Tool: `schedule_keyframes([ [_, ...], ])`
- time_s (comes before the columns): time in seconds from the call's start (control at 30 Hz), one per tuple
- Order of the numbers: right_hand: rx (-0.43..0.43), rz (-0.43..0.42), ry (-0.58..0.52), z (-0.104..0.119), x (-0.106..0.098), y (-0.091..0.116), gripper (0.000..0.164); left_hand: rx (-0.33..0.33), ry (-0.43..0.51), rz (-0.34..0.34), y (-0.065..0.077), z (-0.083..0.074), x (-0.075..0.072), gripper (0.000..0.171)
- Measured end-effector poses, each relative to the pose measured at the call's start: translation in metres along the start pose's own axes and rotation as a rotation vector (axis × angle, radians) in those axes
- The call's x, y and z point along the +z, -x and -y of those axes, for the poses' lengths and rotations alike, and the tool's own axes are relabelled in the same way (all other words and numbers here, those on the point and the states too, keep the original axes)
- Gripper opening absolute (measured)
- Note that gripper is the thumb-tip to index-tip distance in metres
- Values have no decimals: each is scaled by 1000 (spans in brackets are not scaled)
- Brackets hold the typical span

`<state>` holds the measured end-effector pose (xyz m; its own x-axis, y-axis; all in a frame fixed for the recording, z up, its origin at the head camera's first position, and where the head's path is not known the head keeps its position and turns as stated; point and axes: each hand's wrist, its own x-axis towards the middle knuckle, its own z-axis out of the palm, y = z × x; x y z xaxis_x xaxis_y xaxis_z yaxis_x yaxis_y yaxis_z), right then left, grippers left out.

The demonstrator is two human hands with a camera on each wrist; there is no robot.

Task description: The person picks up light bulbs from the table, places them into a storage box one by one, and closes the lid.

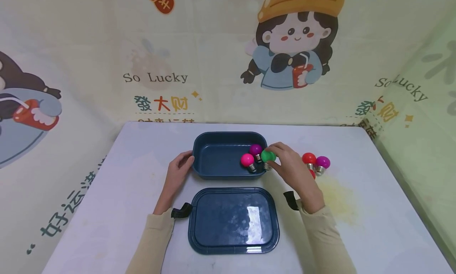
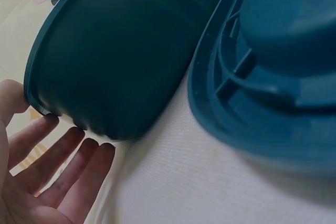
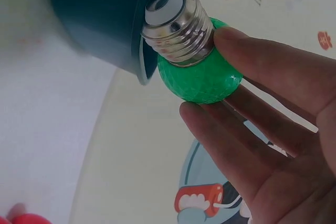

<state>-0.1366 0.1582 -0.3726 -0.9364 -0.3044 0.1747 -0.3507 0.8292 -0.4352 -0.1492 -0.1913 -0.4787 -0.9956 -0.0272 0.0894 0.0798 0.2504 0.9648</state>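
Note:
A green light bulb [image 3: 202,80] with a silver screw base is pinched between the thumb and fingers of my right hand [image 1: 290,167], at the right rim of a dark blue box [image 1: 221,159]. Inside the box's right part lie a pink bulb [image 1: 247,160] and a purple bulb [image 1: 255,149]. My left hand [image 1: 177,169] is at the box's left end. In the left wrist view its fairly straight fingers [image 2: 73,166] touch the outer wall, the thumb near the rim.
In front of the box lies a dark blue lid [image 1: 228,222]. Right of my right hand, on the white table [image 1: 117,195], are a red bulb [image 1: 309,158], another purple bulb [image 1: 323,162] and a partly hidden red one [image 1: 312,174]. A printed cloth [image 1: 221,68] hangs behind.

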Motion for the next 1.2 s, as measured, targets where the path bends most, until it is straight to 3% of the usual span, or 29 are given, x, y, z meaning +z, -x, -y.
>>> schedule_keyframes([
  [0.27,-22,16,-16,8,7,-8,47,2,-15,32,11,-33,-2,40],
  [0.6,-69,42,-31,17,20,-19,45,-20,-15,28,13,-39,-2,40],
  [0.73,-79,54,-26,21,24,-22,44,-27,-12,30,11,-35,-1,40],
  [0.97,-115,51,-25,24,34,-26,42,-27,24,19,1,-2,-1,42],
  [1.2,-167,42,-17,26,44,-30,39,1,4,-6,1,2,1,42],
])
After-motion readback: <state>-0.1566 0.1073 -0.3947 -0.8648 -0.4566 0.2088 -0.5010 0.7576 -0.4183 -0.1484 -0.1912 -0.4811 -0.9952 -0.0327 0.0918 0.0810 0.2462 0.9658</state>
